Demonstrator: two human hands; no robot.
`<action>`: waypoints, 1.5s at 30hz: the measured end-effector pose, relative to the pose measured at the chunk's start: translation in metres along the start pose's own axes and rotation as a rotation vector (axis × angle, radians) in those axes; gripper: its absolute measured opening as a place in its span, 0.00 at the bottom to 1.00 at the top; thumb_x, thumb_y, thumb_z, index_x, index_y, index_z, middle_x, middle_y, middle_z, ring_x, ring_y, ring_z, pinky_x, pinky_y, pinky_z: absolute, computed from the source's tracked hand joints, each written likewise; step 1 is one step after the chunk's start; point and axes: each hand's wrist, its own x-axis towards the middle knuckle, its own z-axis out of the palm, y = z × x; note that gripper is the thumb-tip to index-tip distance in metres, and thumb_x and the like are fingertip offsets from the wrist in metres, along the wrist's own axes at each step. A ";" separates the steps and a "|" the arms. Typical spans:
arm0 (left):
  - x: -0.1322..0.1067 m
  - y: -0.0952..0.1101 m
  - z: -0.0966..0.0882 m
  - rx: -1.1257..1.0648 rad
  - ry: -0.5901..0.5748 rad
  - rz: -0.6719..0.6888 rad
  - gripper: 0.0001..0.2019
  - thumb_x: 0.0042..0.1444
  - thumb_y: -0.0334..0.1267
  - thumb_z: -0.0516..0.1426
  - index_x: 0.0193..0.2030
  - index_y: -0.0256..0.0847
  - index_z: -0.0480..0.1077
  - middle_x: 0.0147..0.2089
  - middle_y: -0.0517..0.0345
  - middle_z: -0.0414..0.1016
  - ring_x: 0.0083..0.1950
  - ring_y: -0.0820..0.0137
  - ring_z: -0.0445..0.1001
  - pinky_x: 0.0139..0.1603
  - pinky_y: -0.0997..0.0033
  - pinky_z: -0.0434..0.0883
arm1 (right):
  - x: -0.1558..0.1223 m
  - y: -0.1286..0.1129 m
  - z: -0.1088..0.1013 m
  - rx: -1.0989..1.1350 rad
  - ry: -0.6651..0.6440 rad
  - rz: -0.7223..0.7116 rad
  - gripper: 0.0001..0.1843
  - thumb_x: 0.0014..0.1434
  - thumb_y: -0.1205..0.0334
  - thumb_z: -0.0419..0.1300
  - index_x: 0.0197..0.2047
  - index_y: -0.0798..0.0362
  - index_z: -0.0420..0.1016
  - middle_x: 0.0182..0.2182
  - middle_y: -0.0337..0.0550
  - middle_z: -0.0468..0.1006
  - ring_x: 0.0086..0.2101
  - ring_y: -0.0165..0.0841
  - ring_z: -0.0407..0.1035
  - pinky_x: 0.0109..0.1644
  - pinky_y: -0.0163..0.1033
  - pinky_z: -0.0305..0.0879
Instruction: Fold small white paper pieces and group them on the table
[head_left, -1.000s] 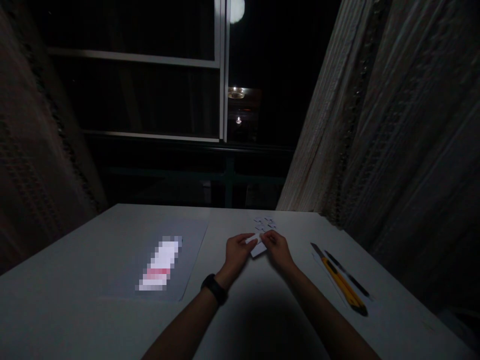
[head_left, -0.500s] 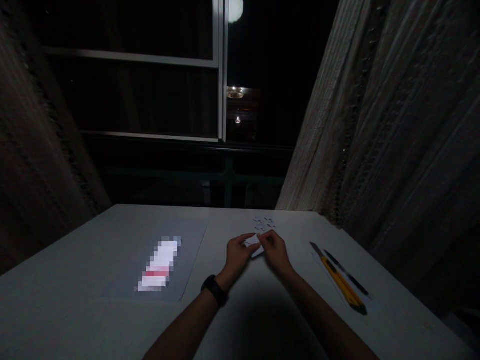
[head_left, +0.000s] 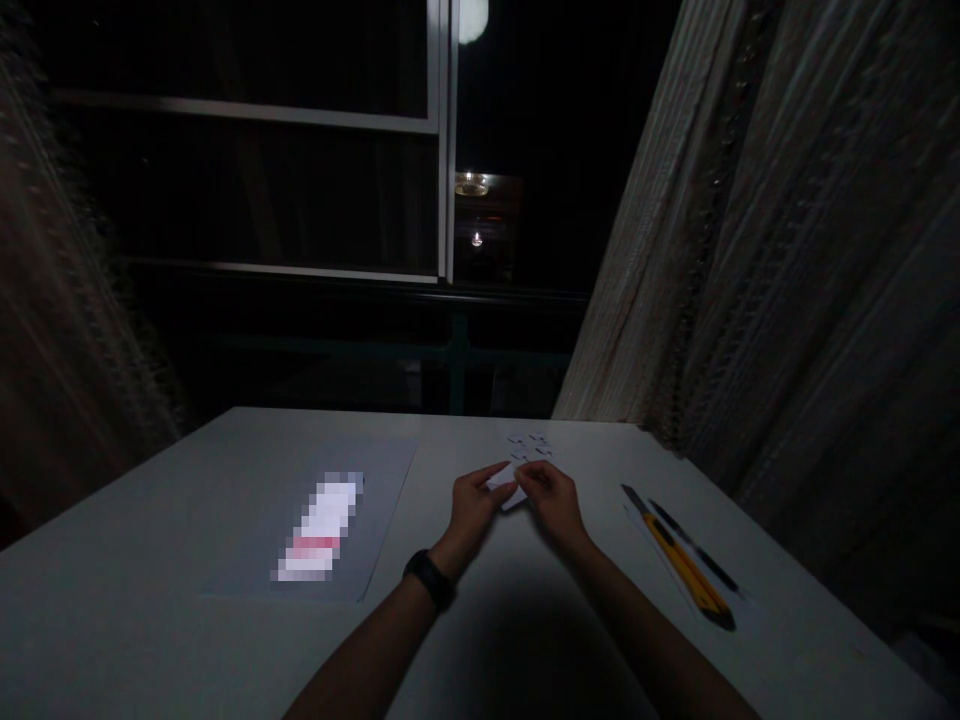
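Both hands meet over the middle of a white table (head_left: 150, 640). My left hand (head_left: 474, 510), with a dark watch on its wrist, pinches one end of a small white piece of paper (head_left: 504, 484). My right hand (head_left: 553, 499) pinches the other end of the same piece. The paper is held just above the tabletop, partly hidden by my fingers. Several small paper bits (head_left: 529, 444) lie on the table just beyond the hands.
A grey sheet (head_left: 382, 500) with a blurred white and red patch lies to the left. A yellow utility knife (head_left: 679, 568) and a dark pen (head_left: 694, 549) lie to the right. Curtains hang on both sides of a dark window (head_left: 300, 180).
The hands have stayed in place, working the small paper between the fingers. The curtain at the left has shifted in view.
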 end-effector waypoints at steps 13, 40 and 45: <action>0.005 -0.006 -0.002 0.053 -0.073 0.059 0.18 0.39 0.40 0.62 0.39 0.33 0.75 0.33 0.48 0.77 0.32 0.65 0.73 0.33 0.70 0.68 | 0.008 0.001 -0.007 0.037 -0.035 0.055 0.12 0.41 0.56 0.64 0.25 0.53 0.67 0.19 0.38 0.72 0.23 0.32 0.67 0.27 0.36 0.62; 0.013 -0.002 -0.013 0.648 -0.135 0.452 0.13 0.53 0.43 0.51 0.27 0.37 0.70 0.28 0.57 0.71 0.31 0.72 0.68 0.31 0.74 0.62 | 0.007 -0.002 -0.008 0.127 -0.276 0.158 0.18 0.36 0.58 0.67 0.30 0.53 0.66 0.19 0.35 0.71 0.22 0.30 0.67 0.28 0.35 0.61; 0.010 -0.003 -0.012 0.653 -0.163 0.458 0.14 0.54 0.44 0.51 0.26 0.36 0.70 0.26 0.58 0.69 0.29 0.73 0.66 0.29 0.75 0.61 | 0.005 -0.005 -0.006 0.142 -0.342 0.246 0.22 0.31 0.59 0.69 0.31 0.53 0.66 0.15 0.29 0.68 0.17 0.26 0.62 0.23 0.32 0.57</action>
